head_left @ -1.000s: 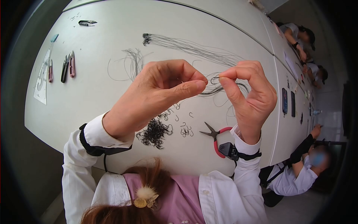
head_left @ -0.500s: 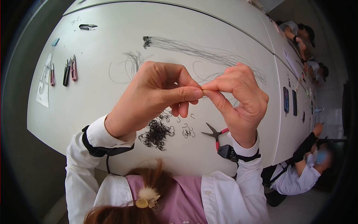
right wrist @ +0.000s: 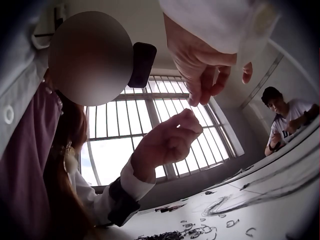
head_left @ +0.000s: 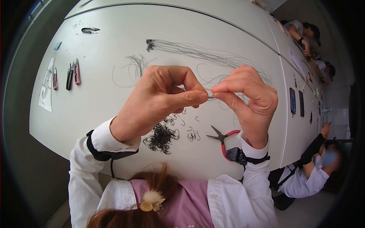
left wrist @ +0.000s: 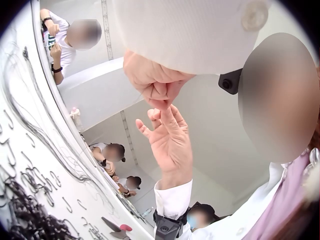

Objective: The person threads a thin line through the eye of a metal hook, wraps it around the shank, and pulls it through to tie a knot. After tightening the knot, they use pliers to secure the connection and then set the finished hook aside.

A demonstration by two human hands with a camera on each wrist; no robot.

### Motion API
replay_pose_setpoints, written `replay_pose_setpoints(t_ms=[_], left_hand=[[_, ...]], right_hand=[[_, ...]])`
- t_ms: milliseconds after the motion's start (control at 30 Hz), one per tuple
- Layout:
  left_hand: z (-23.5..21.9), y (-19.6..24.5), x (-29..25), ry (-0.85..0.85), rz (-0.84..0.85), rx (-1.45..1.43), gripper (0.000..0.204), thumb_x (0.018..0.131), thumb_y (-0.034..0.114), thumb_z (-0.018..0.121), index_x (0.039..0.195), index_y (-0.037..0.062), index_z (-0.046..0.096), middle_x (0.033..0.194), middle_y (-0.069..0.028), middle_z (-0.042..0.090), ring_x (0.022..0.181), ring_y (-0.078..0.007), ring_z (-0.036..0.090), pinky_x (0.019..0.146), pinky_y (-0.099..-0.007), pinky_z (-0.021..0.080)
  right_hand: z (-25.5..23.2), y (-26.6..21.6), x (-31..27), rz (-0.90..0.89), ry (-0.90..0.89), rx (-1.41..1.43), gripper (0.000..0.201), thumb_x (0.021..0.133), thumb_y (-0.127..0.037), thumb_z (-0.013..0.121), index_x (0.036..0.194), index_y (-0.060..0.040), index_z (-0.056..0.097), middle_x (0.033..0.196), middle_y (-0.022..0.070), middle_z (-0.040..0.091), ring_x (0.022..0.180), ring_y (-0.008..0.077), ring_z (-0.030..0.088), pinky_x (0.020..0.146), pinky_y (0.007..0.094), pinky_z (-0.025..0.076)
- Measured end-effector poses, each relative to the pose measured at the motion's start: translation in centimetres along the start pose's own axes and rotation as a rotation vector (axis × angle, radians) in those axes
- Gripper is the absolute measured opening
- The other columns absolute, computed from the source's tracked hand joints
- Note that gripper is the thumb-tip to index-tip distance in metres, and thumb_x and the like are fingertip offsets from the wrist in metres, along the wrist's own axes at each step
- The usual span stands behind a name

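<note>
My left hand (head_left: 159, 97) and right hand (head_left: 249, 98) are raised over the table (head_left: 182, 161), fingertips close together. The left pinches thin fishing line between thumb and forefinger, mostly hidden by the fingers. Opposite it, the right pinches a small dark fish hook, also hidden; I cannot tell exactly how hook and line meet. In the left wrist view, the left hand (left wrist: 156, 77) and right hand (left wrist: 171, 147) meet at their tips. Below the hands lies a tangled pile of black fish hooks (head_left: 161, 138), with several loose hooks (head_left: 192, 135) beside it.
Red-handled pliers (head_left: 224, 144) lie near my right wrist. Hooks with long lines (head_left: 190, 50) stretch across the far table. Thread snips (head_left: 69, 76) and a clear ruler (head_left: 45, 87) are at the left. People sit along the right side; one person (head_left: 306, 174) is nearest.
A dark loop showed between the hands at first. The fingertips then came together, covering it, and have now drawn slightly apart. The table things shifted slightly with the head view.
</note>
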State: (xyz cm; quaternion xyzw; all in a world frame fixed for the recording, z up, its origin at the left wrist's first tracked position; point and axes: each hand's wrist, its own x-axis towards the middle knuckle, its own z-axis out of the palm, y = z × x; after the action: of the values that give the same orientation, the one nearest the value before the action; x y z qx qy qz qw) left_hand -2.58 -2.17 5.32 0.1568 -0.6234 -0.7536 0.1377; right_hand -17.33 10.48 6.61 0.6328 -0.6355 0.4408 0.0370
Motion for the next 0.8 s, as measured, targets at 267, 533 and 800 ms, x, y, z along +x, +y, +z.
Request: replay_pose_setpoints(t_ms=[267,533,800], left_hand=[[-0.5,-0.4,0.1,0.08,0.099,-0.204,0.01,0.083,0.013,0.065,0.077,0.0053,0.06,0.069,-0.0005,0.059,0.051,-0.0011,0.04,0.045,-0.0159,0.026],[0.7,0.1,-0.7,0.111,0.188,-0.231,0.009,0.082,0.01,0.065,0.079,0.0053,0.059,0.073,-0.0024,0.061,0.058,-0.0012,0.048,0.046,-0.0155,0.028],[-0.4,0.0,0.3,0.193,0.118,0.014,0.016,0.079,0.014,0.068,0.069,0.0069,0.059,0.063,0.0011,0.058,0.053,-0.0005,0.04,0.048,-0.0184,0.026]], right_hand=[[0.2,0.2,-0.5,0.412,-0.135,0.334,0.04,0.082,-0.014,0.066,0.12,-0.0048,0.055,0.07,0.0026,0.063,0.061,0.0092,0.055,0.055,0.0218,0.043],[3.6,0.1,-1.5,0.795,-0.59,1.322,0.044,0.098,-0.031,0.037,0.13,-0.0003,0.038,0.123,0.0142,0.05,0.11,0.019,0.053,0.09,0.0303,0.047],[-4.6,7.0,-0.1,0.57,0.425,1.349,0.029,0.095,-0.009,0.044,0.121,0.0053,0.047,0.097,0.0092,0.058,0.086,0.0122,0.057,0.092,0.0285,0.049]])
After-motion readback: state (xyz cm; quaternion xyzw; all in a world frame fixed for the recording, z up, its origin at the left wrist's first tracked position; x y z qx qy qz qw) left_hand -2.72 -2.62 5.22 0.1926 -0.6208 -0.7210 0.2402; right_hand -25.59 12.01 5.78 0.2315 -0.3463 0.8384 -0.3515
